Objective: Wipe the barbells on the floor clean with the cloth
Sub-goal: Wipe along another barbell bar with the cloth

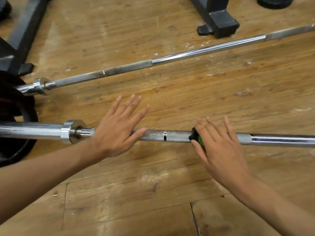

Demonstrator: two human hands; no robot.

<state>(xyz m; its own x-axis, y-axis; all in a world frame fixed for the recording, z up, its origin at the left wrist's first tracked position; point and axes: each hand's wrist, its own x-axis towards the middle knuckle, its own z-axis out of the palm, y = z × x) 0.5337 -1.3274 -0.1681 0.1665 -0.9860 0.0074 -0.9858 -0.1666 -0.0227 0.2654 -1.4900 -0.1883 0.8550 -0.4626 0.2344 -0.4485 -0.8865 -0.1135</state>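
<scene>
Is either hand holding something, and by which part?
Nothing is gripped. The left hand lies flat on the near barbell; the right hand presses a black-green cloth onto its knurled shaft.

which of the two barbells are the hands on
The near barbell: the left hand and right hand are both on it, while the far barbell lies untouched.

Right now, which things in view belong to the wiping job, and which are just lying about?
Job:
near barbell
far barbell
black-and-green cloth, pressed under the right hand
left hand, flat on the near barbell

Lying about:
stacked weight plates, left
dark rack feet, top
black plate, top right
</scene>
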